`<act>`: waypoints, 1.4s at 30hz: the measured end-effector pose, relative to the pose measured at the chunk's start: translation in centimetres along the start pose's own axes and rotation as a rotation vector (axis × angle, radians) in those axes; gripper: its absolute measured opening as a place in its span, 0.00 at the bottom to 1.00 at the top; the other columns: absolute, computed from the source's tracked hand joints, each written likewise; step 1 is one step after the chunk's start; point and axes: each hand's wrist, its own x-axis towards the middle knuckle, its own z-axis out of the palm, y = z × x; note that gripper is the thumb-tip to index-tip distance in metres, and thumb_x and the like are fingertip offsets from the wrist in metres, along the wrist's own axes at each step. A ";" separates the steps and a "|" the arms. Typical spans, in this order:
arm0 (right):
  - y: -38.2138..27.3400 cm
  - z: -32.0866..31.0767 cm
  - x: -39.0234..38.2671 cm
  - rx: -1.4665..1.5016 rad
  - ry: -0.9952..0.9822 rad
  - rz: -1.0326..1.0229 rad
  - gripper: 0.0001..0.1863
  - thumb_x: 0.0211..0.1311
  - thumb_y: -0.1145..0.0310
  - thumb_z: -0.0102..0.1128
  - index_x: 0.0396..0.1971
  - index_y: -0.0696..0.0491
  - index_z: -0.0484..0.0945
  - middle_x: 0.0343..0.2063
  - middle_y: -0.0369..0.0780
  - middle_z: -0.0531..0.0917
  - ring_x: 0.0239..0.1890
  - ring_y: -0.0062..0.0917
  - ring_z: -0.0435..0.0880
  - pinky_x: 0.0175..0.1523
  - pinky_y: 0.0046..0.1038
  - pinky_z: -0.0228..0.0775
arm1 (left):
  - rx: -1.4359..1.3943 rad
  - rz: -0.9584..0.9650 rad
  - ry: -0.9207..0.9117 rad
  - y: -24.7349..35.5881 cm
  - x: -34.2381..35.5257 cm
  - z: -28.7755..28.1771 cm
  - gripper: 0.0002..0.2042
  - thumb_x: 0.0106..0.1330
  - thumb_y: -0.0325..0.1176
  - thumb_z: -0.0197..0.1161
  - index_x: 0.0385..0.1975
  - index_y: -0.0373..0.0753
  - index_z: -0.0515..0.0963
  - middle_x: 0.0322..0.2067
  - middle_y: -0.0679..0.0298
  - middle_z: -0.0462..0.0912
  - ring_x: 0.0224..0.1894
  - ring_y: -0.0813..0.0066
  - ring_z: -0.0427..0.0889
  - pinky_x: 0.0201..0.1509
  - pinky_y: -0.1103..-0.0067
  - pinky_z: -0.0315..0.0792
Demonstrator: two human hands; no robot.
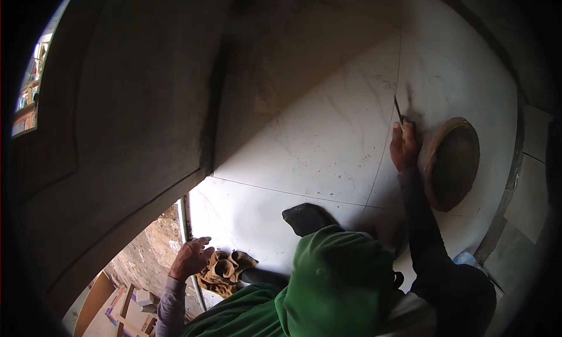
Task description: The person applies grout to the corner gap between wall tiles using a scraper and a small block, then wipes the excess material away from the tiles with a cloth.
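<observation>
My right hand (405, 150) is closed around a slim, dark, pointed tool (398, 107), whose exact kind I cannot make out. The tip meets the thin joint between two large pale floor tiles (304, 132). Just right of that hand stands a shallow round basin (432, 176) with a brownish rim and a dark grey inside. At the lower left, my left hand (190, 258) hovers with fingers apart and nothing in it. A crumpled brown cloth (225, 270) lies beside it on the floor.
My bent leg in green cloth (333, 272) fills the lower middle, a black shoe (307, 218) in front. A dark wall (140, 91) rises at left, above an opening onto rough ground with wooden pieces (126, 310). Grey tiles (530, 202) edge the right side. Crumbs dot the floor.
</observation>
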 end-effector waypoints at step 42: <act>-30.5 4.6 -6.3 0.804 -1.386 0.403 0.17 0.67 0.66 0.68 0.48 0.63 0.89 0.46 0.42 0.91 0.53 0.25 0.86 0.63 0.32 0.75 | -0.928 0.657 -0.370 3.9 6.1 -2.1 0.10 0.83 0.34 0.63 0.54 0.37 0.83 0.48 0.71 0.87 0.51 0.83 0.80 0.61 0.77 0.75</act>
